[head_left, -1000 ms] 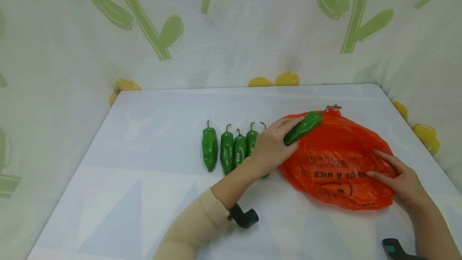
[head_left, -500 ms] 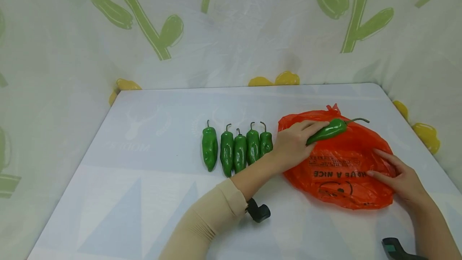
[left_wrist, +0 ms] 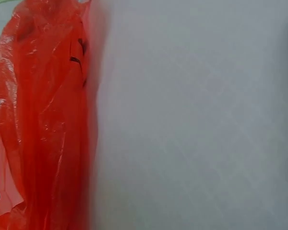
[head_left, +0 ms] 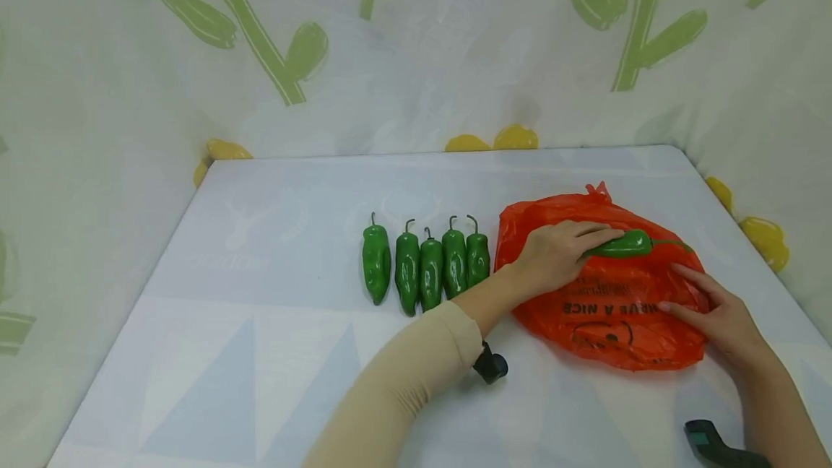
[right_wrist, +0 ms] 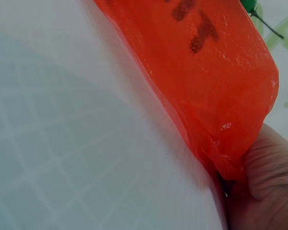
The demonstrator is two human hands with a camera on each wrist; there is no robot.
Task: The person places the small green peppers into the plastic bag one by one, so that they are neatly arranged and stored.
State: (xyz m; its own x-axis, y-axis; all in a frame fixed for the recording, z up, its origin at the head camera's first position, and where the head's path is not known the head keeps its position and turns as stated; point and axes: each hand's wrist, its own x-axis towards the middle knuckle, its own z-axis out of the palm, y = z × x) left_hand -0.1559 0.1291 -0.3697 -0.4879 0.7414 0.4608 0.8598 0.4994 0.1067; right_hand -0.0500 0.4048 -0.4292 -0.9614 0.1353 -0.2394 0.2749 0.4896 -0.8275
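My left hand grips a green pepper by its lower end, with the stem pointing right, over the red plastic bag. The right hand holds the bag's right side between thumb and fingers; in the right wrist view the film bunches up beside the thumb. A bit of green pepper with its stem shows above the bag there. In the left wrist view the red bag stands puffed up along the left side, and the left hand is out of sight.
Several green peppers lie in a row left of the bag, stems away from me, among them a leftmost pepper. The left forearm hides the lower ends of some. They rest on a pale patterned table, whose far edge meets a leaf-print curtain.
The left hand has carried the pepper to the right, from the bag's left part toward its right side. My right hand stays in place on the bag.
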